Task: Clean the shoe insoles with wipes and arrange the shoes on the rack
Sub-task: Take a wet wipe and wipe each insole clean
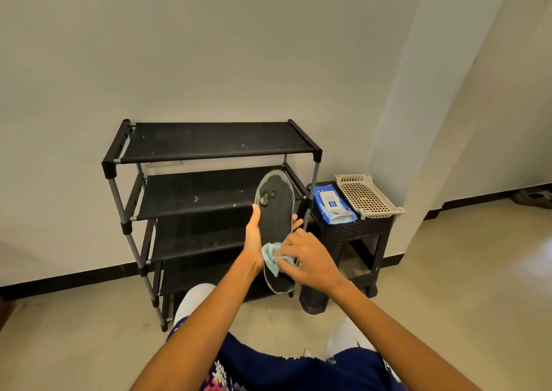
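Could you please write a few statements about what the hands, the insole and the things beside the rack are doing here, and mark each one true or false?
1. The left hand holds the dark insole from below. True.
2. The right hand presses a light blue wipe against the insole. True.
3. Shoes stand on the top shelf of the rack. False: no shoes show on that shelf.
4. The pack of wipes lies on the dark stool beside the rack. True.
5. The white basket sits on the floor. False: it rests on the stool, next to the pack of wipes.
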The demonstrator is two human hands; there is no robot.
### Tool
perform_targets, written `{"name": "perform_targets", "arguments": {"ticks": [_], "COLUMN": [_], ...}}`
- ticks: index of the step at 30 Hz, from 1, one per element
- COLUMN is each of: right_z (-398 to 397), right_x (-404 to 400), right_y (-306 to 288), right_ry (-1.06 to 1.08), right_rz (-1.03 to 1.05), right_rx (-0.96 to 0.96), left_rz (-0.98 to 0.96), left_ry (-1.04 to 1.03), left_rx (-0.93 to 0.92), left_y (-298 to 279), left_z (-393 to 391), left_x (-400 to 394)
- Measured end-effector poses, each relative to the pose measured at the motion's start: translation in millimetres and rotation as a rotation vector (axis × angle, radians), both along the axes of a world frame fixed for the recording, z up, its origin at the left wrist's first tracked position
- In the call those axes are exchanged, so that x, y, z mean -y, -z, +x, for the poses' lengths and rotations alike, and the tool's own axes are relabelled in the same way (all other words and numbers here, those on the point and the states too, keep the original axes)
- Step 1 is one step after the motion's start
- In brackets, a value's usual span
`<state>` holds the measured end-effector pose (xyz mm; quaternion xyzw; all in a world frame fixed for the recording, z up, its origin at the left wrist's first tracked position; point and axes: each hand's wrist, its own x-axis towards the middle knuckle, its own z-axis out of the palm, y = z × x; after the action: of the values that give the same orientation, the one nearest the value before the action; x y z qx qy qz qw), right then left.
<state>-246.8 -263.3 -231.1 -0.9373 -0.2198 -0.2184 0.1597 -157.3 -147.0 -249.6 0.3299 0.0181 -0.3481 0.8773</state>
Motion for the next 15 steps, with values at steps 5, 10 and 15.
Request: {"name": "perform_targets", "arguments": {"ticks": [5,10,15], "right_z": [30,42,64], "right_x": [13,4,13], "right_y": [-1,13,16], "right_ry": [0.442,0.483,0.627], "right_rz": [0.578,0.765,0.818], "right_rx": [-0.028,-0.171,-0.138], "left_rz": [0.097,0.043,0.044], "left_ry": [0.005,-0.003,0.026], "left_rx": [0.106,0.111,0.11], "left_y": [-4,-5,11], "left_z": [2,22,13], "left_x": [16,28,42]}}
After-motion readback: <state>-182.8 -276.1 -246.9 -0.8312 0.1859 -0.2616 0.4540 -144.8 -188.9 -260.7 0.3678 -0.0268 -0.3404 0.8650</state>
